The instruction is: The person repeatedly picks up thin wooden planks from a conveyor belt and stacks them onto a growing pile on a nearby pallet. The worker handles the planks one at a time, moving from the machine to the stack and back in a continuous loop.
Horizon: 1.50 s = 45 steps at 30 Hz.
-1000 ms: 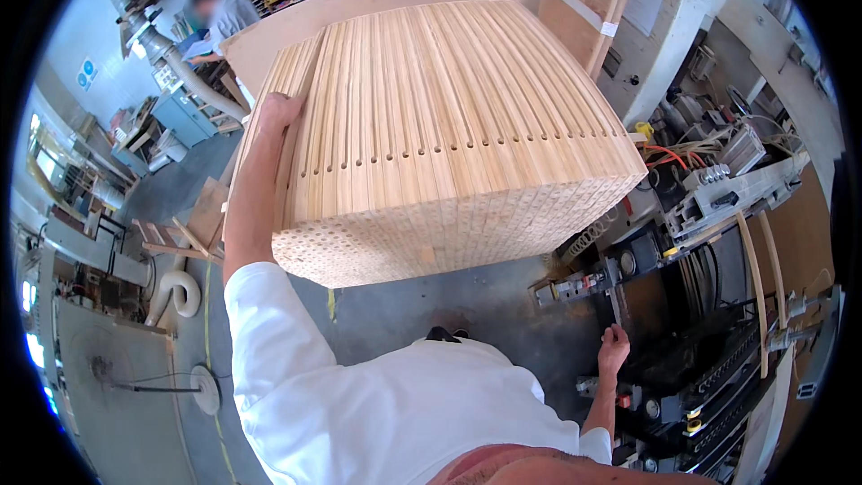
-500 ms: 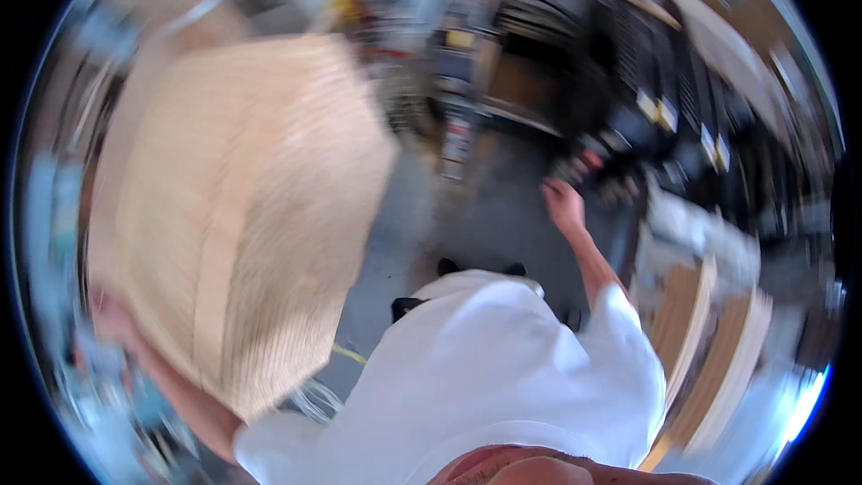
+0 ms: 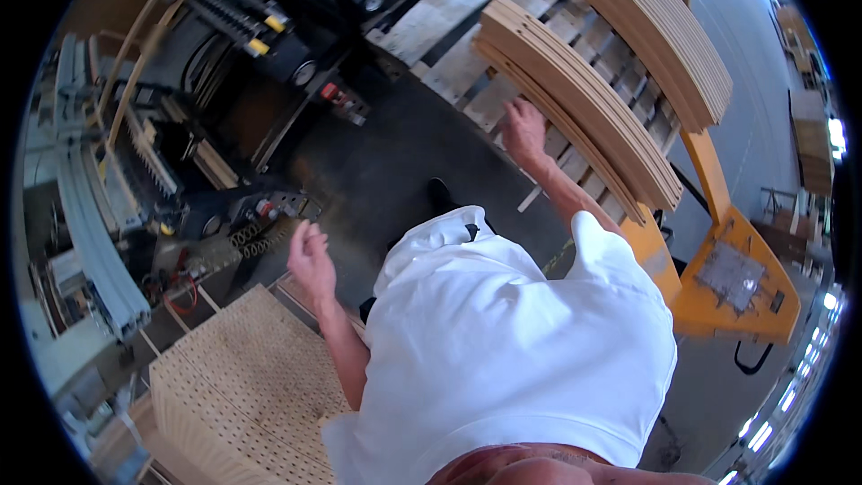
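I've got L hand (image 3: 312, 262) loose & empty, R hand (image 3: 525, 133) half-curled (can't tell if gripping) by the curved boards (image 3: 588, 103), upper right, stacked on a pallet (image 3: 431, 22) prob. to clear the floor (image 3: 359, 162).

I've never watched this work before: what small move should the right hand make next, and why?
Perhaps the right hand should reach slightly toward the nearer stack of curved wooden pieces on the pallet. It appears close beside that stack with nothing visible in its grasp, and the left hand seems empty too.
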Each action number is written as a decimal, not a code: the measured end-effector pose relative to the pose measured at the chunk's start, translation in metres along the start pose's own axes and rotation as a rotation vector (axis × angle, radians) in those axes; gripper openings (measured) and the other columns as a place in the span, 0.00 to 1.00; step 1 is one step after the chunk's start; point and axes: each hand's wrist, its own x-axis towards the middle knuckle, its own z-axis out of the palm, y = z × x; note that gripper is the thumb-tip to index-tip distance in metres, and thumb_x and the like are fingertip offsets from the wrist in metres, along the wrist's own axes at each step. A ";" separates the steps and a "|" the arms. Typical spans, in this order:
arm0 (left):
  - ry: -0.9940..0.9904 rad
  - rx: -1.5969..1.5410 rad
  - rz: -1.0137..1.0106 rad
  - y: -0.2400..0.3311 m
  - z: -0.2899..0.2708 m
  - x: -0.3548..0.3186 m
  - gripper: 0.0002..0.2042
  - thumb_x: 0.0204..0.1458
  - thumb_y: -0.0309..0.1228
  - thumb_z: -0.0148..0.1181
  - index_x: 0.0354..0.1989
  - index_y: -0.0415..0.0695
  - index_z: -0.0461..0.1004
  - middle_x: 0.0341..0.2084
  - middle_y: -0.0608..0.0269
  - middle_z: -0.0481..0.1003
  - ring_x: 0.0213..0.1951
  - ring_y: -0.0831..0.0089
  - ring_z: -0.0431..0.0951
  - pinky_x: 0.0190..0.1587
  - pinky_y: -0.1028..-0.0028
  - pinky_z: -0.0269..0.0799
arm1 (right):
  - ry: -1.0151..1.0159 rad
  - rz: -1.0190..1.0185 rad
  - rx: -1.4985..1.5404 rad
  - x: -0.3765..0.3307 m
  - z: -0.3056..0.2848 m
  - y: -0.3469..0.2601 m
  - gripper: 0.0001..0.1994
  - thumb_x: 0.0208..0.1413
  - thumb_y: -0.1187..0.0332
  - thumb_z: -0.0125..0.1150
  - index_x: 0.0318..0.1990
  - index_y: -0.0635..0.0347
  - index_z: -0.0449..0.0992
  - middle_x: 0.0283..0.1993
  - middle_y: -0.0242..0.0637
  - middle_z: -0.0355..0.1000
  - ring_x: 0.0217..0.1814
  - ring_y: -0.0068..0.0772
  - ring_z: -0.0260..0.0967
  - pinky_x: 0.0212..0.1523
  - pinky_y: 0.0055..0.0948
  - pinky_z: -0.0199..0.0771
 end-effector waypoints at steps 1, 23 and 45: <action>-0.107 0.030 0.033 -0.009 0.016 0.005 0.17 0.60 0.32 0.58 0.53 0.33 0.73 0.37 0.59 0.78 0.35 0.75 0.78 0.42 0.78 0.74 | 0.034 0.045 -0.053 -0.005 -0.011 0.019 0.22 0.46 0.71 0.63 0.52 0.58 0.73 0.57 0.46 0.68 0.60 0.54 0.63 0.58 0.48 0.64; 0.163 0.541 0.736 0.074 -0.047 0.422 0.15 0.53 0.33 0.60 0.47 0.39 0.76 0.44 0.49 0.77 0.48 0.51 0.76 0.55 0.60 0.69 | 0.108 0.194 0.020 0.046 -0.060 -0.068 0.20 0.52 0.80 0.60 0.54 0.59 0.75 0.51 0.45 0.73 0.53 0.49 0.70 0.53 0.40 0.71; -0.103 0.784 0.704 0.123 -0.116 0.483 0.14 0.44 0.38 0.68 0.38 0.49 0.75 0.33 0.56 0.75 0.39 0.53 0.75 0.40 0.56 0.70 | -0.163 -0.625 0.201 0.414 0.019 -0.433 0.17 0.51 0.76 0.58 0.51 0.56 0.74 0.44 0.42 0.72 0.48 0.50 0.68 0.47 0.44 0.68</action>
